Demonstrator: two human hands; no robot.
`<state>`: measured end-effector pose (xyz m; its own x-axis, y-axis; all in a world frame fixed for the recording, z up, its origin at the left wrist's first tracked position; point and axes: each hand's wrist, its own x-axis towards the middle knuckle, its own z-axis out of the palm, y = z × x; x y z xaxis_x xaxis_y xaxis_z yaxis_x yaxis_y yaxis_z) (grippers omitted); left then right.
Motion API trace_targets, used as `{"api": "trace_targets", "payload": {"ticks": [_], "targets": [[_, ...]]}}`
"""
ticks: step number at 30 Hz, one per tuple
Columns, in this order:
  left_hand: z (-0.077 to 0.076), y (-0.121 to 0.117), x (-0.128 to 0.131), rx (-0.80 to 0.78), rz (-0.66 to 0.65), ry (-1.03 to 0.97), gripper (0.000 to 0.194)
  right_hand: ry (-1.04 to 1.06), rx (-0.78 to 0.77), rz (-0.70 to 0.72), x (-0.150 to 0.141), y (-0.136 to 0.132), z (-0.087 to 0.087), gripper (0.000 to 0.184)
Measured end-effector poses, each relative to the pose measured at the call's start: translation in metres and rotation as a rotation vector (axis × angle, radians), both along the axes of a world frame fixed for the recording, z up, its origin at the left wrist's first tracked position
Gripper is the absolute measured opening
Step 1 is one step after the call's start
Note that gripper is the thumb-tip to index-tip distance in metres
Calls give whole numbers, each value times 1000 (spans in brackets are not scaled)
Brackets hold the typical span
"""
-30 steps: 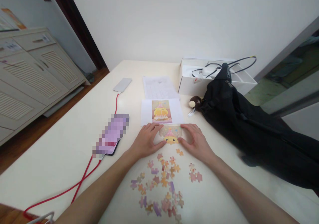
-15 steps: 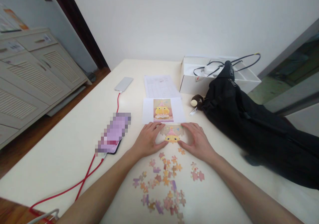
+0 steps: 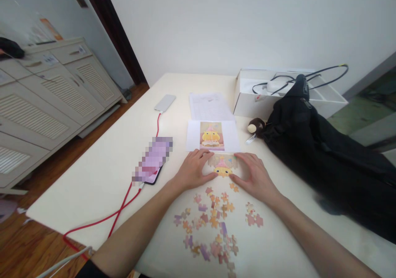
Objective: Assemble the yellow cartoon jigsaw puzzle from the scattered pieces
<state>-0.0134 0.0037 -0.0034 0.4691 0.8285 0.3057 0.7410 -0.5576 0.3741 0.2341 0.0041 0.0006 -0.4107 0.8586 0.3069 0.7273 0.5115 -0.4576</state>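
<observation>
A joined section of jigsaw puzzle (image 3: 222, 164), with a yellow face and a pink hat, lies flat on the table. My left hand (image 3: 195, 167) has its fingertips at the section's upper left edge and its thumb at the lower left. On the other side, my right hand (image 3: 254, 174) grips it the same way, fingers at the upper right, thumb at the lower right. Loose puzzle pieces (image 3: 213, 221) in pink, orange and purple are scattered nearer to me. A few joined pink pieces (image 3: 254, 219) lie apart, right of that scatter.
Behind the puzzle lies a printed reference picture (image 3: 212, 137), with a paper sheet (image 3: 210, 107) beyond. A phone (image 3: 153, 160) and a power bank (image 3: 165, 102) with red cables are left. On the right are a black bag (image 3: 312, 146) and a white box (image 3: 266, 100).
The view has swung slightly left, so everything appears shifted to the right. Both hands keep the same hold on the puzzle section, and the loose pieces lie as before.
</observation>
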Motion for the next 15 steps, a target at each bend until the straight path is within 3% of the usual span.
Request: {"api": "trace_targets", "payload": {"ticks": [15], "targets": [[0, -2, 0, -12, -6, 29, 56, 9, 5, 12, 0, 0, -2, 53]]}}
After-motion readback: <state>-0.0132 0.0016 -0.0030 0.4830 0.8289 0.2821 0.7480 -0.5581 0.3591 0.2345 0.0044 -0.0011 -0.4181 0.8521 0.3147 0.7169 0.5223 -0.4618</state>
